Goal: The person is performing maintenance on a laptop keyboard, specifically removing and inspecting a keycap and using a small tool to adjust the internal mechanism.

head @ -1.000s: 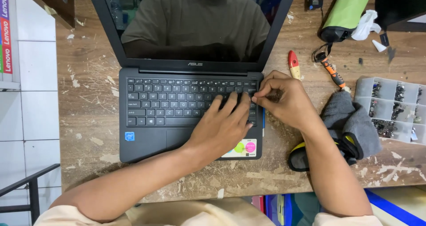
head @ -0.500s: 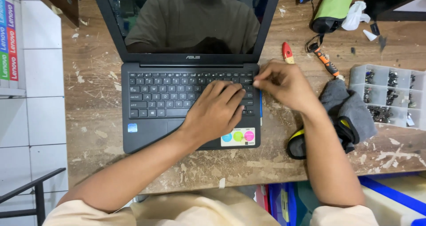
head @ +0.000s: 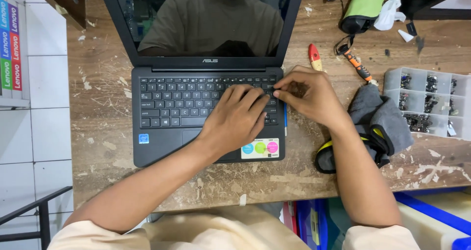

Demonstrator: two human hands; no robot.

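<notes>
A black laptop lies open on a worn wooden table, its dark screen showing a reflection. My left hand rests flat on the right half of the keyboard, fingers spread over the keys. My right hand is at the keyboard's right edge, fingertips pinched together against the keys near the left hand's fingertips. I cannot tell whether anything small is pinched between them.
A grey cloth lies over a black-and-yellow object by my right forearm. A clear compartment box of small parts sits at the right. A red-handled tool, an orange screwdriver and a green pouch lie behind.
My left hand slid slightly up and right on the keyboard. My right hand stayed at the keyboard's right edge, its fingers closing toward the keys.
</notes>
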